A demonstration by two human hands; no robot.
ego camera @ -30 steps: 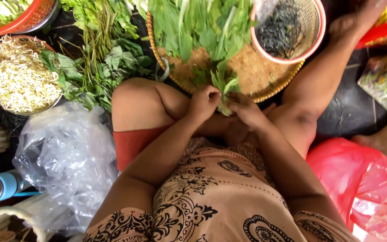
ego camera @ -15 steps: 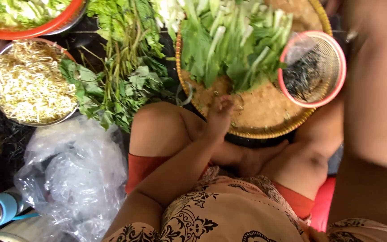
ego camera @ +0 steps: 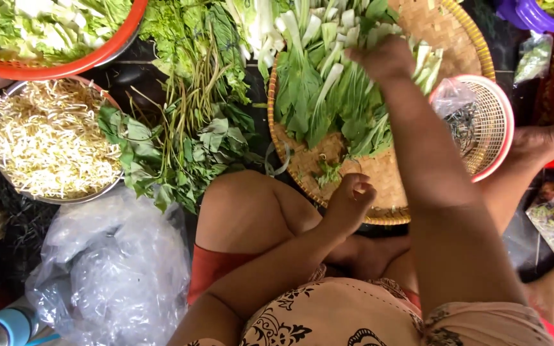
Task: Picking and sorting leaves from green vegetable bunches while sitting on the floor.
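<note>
1. Our right hand (ego camera: pixel 387 59) now reaches to the upper middle of the frame and rests on the heap of pale-stemmed, dark-leaved greens (ego camera: pixel 328 96) piled on the round woven bamboo tray (ego camera: pixel 379 192). We see only its back, so we cannot tell whether its fingers are closed on any stems.
2. Our left hand (ego camera: pixel 349 204) sits at the centre of the frame, just at the near rim of the tray, with its fingers curled loosely inward; nothing shows clearly between them.
3. Half a second ago only the left hand was near the tray while the right arm hung at the right edge of the frame. A second ago both hands met at the lower rim, pinching a small bunch of greens together. That bunch is no longer held there, which suggests it has joined the heap.
4. The small pink plastic basket (ego camera: pixel 492 128) stays at the tray's right side.
5. The metal bowl of pale bean sprouts (ego camera: pixel 49 144) stays at the left, with loose leafy herbs (ego camera: pixel 187 134) between it and the tray.
</note>
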